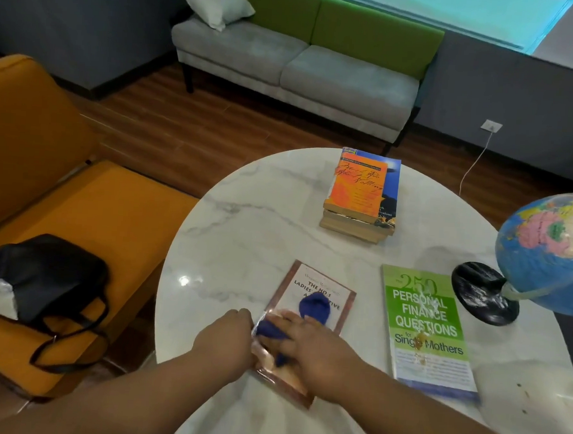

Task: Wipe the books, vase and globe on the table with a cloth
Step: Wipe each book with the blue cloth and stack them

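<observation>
The brown book point(311, 284) lies flat at the near edge of the counter point(244, 234), tilted a little to the right, and it is the one I am wiping. My right grip point(317, 354) lies over the blue cloth point(313, 306), fingers laid fairly flat and pressing it onto the cover. The cloth bunches out past the fingertips and at the left of the palm. I cannot tell whether the thumb hooks it. My left grip point(227, 336) is curled at the book's left edge and pinches it. I judge this is to keep the book from sliding while the cloth rubs across.

Just to the right, apart from it, the green book point(425, 320) lies flat with its cover up. I take it to be laid out singly so its whole face can be wiped. Farther back, a stack of books point(362, 194) sits with an orange cover on top, so only that top face is open to a cloth as it stands.

At the right edge, the globe point(549, 250) leans on its black base point(483, 293), which rests on the counter near the green book. A pale rounded thing point(531, 395) sits at the near right. It may be the vase, but it is too blurred to say, and I see nothing inside it.

Off the counter to the left, a black bag point(53, 277) slumps on an orange seat point(112, 214), straps trailing, and its inside is hidden.
</observation>
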Tool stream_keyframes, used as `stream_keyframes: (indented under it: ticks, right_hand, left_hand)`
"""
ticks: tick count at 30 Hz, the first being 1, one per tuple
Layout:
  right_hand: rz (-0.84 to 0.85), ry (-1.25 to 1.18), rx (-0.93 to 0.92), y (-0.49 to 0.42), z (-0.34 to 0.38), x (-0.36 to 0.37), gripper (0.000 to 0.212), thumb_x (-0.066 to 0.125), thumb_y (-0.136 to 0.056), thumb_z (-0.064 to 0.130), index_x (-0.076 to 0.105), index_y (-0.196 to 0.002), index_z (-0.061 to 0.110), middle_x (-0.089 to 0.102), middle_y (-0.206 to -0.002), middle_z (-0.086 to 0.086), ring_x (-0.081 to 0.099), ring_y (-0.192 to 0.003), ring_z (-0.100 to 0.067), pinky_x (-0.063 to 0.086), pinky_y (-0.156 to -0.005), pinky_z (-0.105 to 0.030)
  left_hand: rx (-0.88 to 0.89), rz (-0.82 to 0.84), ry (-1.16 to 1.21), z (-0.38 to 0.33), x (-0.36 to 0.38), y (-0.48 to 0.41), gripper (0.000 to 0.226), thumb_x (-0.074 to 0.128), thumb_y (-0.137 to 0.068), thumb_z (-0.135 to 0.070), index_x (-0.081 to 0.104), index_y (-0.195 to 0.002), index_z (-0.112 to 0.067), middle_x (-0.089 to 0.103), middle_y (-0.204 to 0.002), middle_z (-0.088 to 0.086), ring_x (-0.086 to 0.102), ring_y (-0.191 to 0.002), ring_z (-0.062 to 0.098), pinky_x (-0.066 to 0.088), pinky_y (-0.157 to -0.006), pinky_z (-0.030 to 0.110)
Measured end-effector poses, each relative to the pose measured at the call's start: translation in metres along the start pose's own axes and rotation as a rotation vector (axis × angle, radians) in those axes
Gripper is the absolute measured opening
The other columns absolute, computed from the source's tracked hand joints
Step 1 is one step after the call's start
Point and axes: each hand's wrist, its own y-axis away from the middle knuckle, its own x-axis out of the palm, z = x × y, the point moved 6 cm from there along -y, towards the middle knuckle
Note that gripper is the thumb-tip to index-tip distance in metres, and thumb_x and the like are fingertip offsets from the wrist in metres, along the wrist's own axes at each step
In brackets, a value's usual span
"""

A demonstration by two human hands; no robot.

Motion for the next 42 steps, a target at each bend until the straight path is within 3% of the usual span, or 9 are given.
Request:
stream_keyframes:
  ticks: [6,10,14,22,25,28,32,38,42]
  right_hand:
    - [0.024,-0.033,0.487,-0.025,-0.076,-0.025,0.072,0.05,-0.095,0.025,0.006,-0.147,0.045,-0.008,-0.158,0.014,-0.007,-0.145,-0.023,0.006,-0.114,-0.059]
    - [0.02,0.008,0.345,-0.027,-0.032,-0.018,0.071,0.046,-0.094,0.016,0.007,-0.15,0.037,-0.001,-0.159,0.009,-0.001,-0.146,-0.022,0.004,-0.114,-0.053]
    - [0.053,-0.039,0.136,-0.022,0.004,-0.008,0.054,0.037,-0.099,0.026,0.017,-0.147,0.04,0.002,-0.159,0.011,0.0,-0.145,-0.017,0.001,-0.115,-0.05]
    - [0.045,-0.028,0.515,-0.027,-0.075,-0.021,0.069,0.045,-0.097,0.022,0.002,-0.149,0.04,-0.012,-0.158,0.01,-0.006,-0.146,-0.023,0.008,-0.115,-0.049]
    - [0.04,-0.01,0.444,-0.022,-0.047,-0.015,0.076,0.05,-0.091,0.015,0.006,-0.149,0.038,-0.008,-0.159,0.009,-0.005,-0.146,-0.025,0.006,-0.115,-0.053]
    - [-0.067,-0.041,0.208,-0.013,0.004,0.001,0.06,0.046,-0.093,0.03,0.022,-0.147,0.039,0.012,-0.158,0.007,0.007,-0.145,-0.029,0.012,-0.114,-0.06]
    - [-0.003,-0.04,0.055,0.009,0.016,0.014,0.054,0.046,-0.095,0.031,0.027,-0.144,0.041,0.012,-0.158,0.011,0.009,-0.145,-0.026,0.012,-0.114,-0.055]
    - [-0.036,-0.073,0.391,0.013,-0.042,-0.006,0.067,0.044,-0.095,0.017,0.011,-0.147,0.045,-0.004,-0.158,0.015,-0.003,-0.146,-0.018,0.003,-0.116,-0.043]
    - [-0.016,-0.02,0.311,0.003,-0.003,-0.003,0.068,0.049,-0.093,0.02,0.013,-0.149,0.036,-0.001,-0.159,0.01,-0.004,-0.146,-0.023,0.003,-0.115,-0.049]
  left_hand:
    - [-0.001,0.008,0.017,0.002,0.001,0.004,0.051,0.079,-0.07,-0.036,0.051,-0.111,-0.022,0.053,-0.11,-0.003,0.06,-0.096,0.018,0.048,-0.076,0.029]
    - [0.014,-0.001,0.019,0.003,0.001,0.003,0.049,0.077,-0.072,-0.035,0.051,-0.112,-0.022,0.053,-0.11,-0.003,0.06,-0.097,0.018,0.047,-0.076,0.028]
    - [0.042,-0.021,-0.019,0.001,0.001,0.001,0.05,0.073,-0.078,-0.035,0.048,-0.119,-0.021,0.054,-0.116,-0.002,0.059,-0.102,0.017,0.046,-0.082,0.025]
    - [0.034,-0.002,0.005,0.002,0.0,0.004,0.05,0.078,-0.071,-0.039,0.049,-0.107,-0.021,0.054,-0.107,-0.003,0.061,-0.092,0.019,0.049,-0.075,0.03]
    - [0.048,-0.014,0.005,0.002,-0.002,0.005,0.048,0.078,-0.07,-0.04,0.048,-0.103,-0.023,0.056,-0.101,-0.003,0.061,-0.086,0.018,0.053,-0.078,0.033]
    - [0.066,-0.004,0.037,0.002,-0.004,0.006,0.049,0.077,-0.07,-0.04,0.047,-0.106,-0.024,0.058,-0.1,-0.003,0.06,-0.087,0.017,0.053,-0.079,0.033]
    - [0.057,0.027,0.083,0.006,-0.003,0.008,0.048,0.079,-0.07,-0.042,0.047,-0.103,-0.026,0.063,-0.096,-0.003,0.06,-0.083,0.014,0.055,-0.079,0.032]
    - [0.032,-0.026,0.157,0.017,-0.006,0.012,0.023,0.072,-0.08,-0.021,0.063,-0.101,-0.023,0.066,-0.089,-0.004,0.061,-0.079,0.012,0.051,-0.073,0.024]
    - [0.029,-0.087,0.159,0.022,-0.005,0.013,0.021,0.054,-0.09,-0.014,0.067,-0.104,-0.023,0.068,-0.095,-0.002,0.061,-0.082,0.012,0.049,-0.073,0.02]
